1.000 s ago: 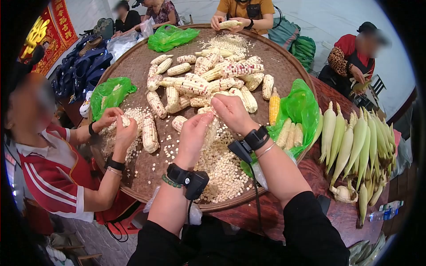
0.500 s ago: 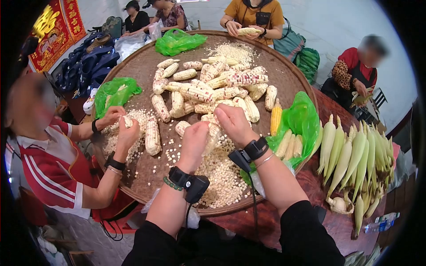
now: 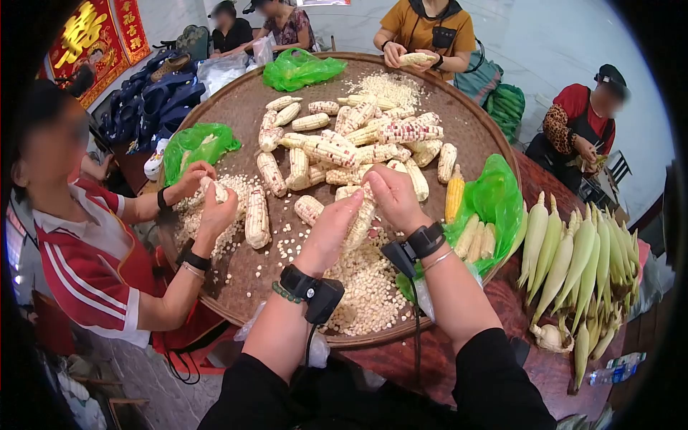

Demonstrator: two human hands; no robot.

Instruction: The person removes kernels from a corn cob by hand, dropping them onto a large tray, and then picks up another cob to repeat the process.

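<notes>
Between my two hands, a white corn cob is held tilted over a heap of loose kernels on the round woven tray. My left hand wraps the cob's left side with its fingers curled. My right hand is closed on the cob's upper end, its thumb near the top. Part of the cob is hidden by my fingers. Just beyond my hands lies a pile of white and purple-speckled cobs. A yellow cob lies to their right.
At the left, a co-worker's hands hold a cob above more kernels. Another co-worker stands at the far rim. Green bags lie on the tray. Husked corn ears hang together at the right, beside a plastic bottle.
More of the cob in my hands now shows, and my left hand has opened out somewhat along it. The whole view has shifted slightly, with the tray appearing a little further right.
</notes>
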